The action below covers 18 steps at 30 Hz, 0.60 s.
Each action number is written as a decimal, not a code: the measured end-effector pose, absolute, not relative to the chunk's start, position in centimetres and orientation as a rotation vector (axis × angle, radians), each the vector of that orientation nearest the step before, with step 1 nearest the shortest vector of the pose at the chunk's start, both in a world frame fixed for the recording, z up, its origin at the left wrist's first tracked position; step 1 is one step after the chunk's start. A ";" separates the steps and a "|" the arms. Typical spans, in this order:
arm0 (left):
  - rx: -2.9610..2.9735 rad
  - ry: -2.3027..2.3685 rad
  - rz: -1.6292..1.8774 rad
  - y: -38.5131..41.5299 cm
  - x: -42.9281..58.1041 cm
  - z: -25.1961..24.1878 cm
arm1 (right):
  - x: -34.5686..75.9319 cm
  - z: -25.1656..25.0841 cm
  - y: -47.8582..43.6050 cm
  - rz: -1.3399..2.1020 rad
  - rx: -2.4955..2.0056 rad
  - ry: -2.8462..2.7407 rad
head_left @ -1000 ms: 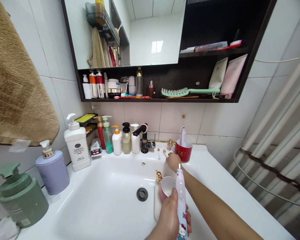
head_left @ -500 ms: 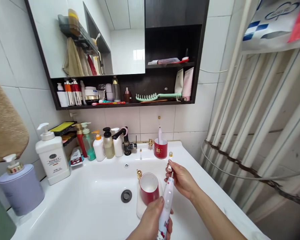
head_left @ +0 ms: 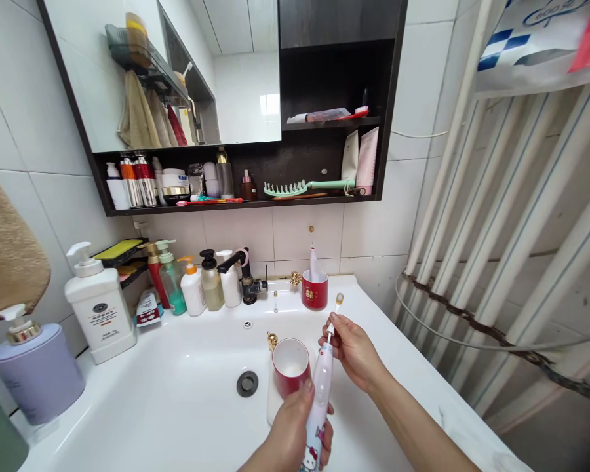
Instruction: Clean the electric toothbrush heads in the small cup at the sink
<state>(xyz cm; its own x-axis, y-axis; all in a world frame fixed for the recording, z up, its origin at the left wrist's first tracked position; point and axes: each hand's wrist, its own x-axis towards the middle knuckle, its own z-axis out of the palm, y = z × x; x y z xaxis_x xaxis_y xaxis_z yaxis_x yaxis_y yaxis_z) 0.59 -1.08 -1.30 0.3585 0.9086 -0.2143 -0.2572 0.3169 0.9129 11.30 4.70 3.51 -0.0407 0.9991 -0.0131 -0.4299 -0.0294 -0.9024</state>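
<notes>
My left hand (head_left: 295, 423) is wrapped round the pale pink electric toothbrush handle (head_left: 323, 377), which carries a cartoon print near its base. Between the fingertips of my right hand (head_left: 351, 344) is a white brush head (head_left: 331, 326) with its bristle end up. The thin metal shaft at the handle's top meets the bottom of the brush head; how far it sits inside I cannot tell. Just left of the handle, a red cup (head_left: 291, 368) stands on a white tray in the basin. Another red cup (head_left: 314, 290) on the back ledge holds a second electric toothbrush (head_left: 313, 262).
The white sink (head_left: 187, 393) has a dark drain (head_left: 247, 384) and a black faucet (head_left: 248, 282). Several pump bottles line the left and back ledge, including a white one (head_left: 98, 308). A dark mirror cabinet (head_left: 295, 157) hangs above. Pipes (head_left: 452, 262) run along the right wall.
The brush head has come into line with the handle's shaft and turned, its bristle face now showing more. Both hands and the handle have shifted slightly left in view.
</notes>
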 end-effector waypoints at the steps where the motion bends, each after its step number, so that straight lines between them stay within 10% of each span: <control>1: 0.911 0.853 0.904 -1.1 0.6 -1.3 | 11.3 3.5 4.7 1.428 -0.870 -0.892; 18: 0.873 0.849 0.950 -1.2 0.7 -1.6 | 10.9 3.4 4.5 1.377 -0.910 -1.020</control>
